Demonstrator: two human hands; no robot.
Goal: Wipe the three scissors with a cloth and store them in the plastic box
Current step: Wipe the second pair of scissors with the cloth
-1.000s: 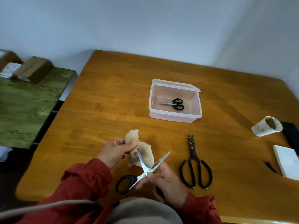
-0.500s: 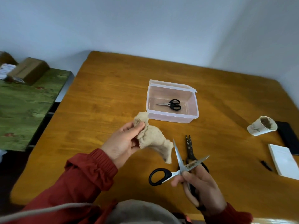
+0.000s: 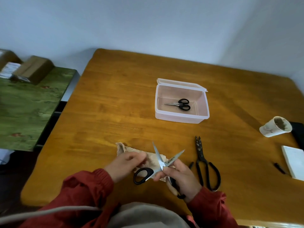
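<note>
Scissors (image 3: pixel 162 164), steel blades spread above black plastic loops, return to the crumpled beige cloth (image 3: pixel 152 159) at the table's (image 3: pixel 115 96) 6 o'clock; the right hand (image 3: pixel 181 177) grips them, the left hand (image 3: pixel 126 163) pinches the cloth. Wiping likely resumes: a small pair (image 3: pixel 180 104) lies in the translucent plastic box (image 3: pixel 181 119) at 1 o'clock, black iron shears (image 3: pixel 205 163) wait at 3 o'clock.

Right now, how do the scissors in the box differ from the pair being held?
The small scissors lie closed in the plastic box; the held scissors are larger, with blades spread wide. The small scissors are stored; the held scissors sit in the right hand. Both have black handles and bright blades.
</note>
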